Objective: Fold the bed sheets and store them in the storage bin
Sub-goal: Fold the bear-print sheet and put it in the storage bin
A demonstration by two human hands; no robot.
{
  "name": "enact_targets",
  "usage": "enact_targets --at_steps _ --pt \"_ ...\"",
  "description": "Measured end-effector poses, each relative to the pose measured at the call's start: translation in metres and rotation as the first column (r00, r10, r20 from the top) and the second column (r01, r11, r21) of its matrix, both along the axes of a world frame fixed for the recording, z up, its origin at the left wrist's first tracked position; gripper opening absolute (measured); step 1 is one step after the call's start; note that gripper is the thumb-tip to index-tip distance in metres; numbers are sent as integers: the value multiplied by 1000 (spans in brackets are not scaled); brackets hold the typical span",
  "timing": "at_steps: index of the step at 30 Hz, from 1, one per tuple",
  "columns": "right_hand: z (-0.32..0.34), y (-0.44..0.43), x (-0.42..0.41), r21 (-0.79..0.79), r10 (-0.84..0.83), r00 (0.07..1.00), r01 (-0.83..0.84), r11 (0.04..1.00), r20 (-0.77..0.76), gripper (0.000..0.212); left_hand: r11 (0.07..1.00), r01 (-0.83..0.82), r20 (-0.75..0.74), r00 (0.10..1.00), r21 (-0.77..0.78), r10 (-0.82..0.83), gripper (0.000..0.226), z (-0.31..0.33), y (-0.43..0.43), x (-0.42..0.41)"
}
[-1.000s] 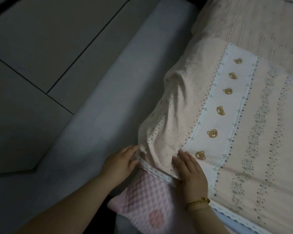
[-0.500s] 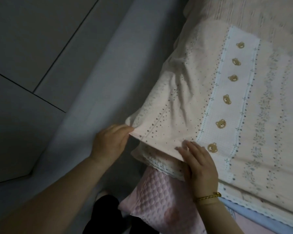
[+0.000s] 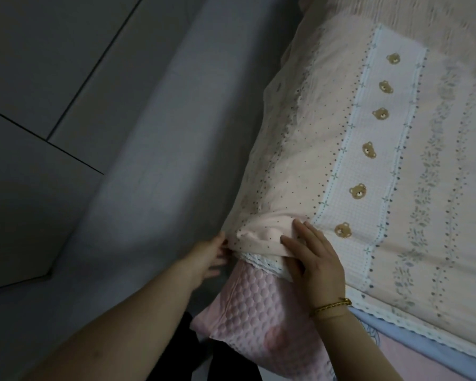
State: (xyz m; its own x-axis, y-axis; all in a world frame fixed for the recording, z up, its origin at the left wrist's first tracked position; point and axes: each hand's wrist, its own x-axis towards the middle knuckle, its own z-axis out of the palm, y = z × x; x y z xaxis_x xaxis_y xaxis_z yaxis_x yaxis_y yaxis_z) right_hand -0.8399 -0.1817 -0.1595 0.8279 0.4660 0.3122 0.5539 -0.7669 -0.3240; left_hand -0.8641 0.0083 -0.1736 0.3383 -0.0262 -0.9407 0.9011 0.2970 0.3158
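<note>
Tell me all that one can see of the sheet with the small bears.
The bear-print sheet is thin, pale pink cloth, cotton by its look, with grey dots, leafy stripes, a white checked band bearing a row of brown bear faces, and a white lace edge. It lies spread out, bunched at its near corner, over a pink quilted pad. The right hand lies flat on that corner; the left hand touches its tip, pinching or not I cannot tell.

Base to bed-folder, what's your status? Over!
Left hand pinches bear-print bed sheet corner. Right hand presses it flat. Quilted pink pad underneath.
</note>
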Motion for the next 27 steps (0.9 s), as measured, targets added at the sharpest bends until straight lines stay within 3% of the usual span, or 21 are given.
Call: enact_targets --at_steps 2,4,7,10,13,16,20,21,23,27 --pt "4 3 -1 8 20 1000 -20 1000 23 47 983 -108 -143 986 -147 86 40 1 -14 3" --pt "5 4 -4 12 47 998 -47 999 32 36 954 -247 -186 959 -170 215 43 -7 -20 5" --pt "4 3 -8 28 65 998 -65 998 3 62 857 -489 -171 869 -162 464 39 -16 -20 13" --pt "3 4 -9 28 58 998 -58 998 -8 65 795 -601 -91 799 -82 594 39 -23 -9 19" --pt "3 6 -11 30 47 999 -48 998 3 64 865 -490 27 871 102 490 39 -30 8 20" --pt "4 6 -12 18 40 999 -40 999 5 65 897 -313 139 949 313 283 32 -32 23 18" --pt "8 12 -10 -19 40 998 -39 999 43 61 779 24 187 966 626 -180 24 -23 40 15" --pt "8 13 -8 -26 38 998 -37 999 48 52 762 50 191 955 646 -225 24 -21 45 14" --pt "9 13 -7 -18 32 999 -31 999 33 33 815 7 255 948 580 -190 23 -17 54 10" --pt "11 17 -5 -48 68 998 -68 997 -6 27 914 -88 308 950 397 -43 27 -8 60 7"
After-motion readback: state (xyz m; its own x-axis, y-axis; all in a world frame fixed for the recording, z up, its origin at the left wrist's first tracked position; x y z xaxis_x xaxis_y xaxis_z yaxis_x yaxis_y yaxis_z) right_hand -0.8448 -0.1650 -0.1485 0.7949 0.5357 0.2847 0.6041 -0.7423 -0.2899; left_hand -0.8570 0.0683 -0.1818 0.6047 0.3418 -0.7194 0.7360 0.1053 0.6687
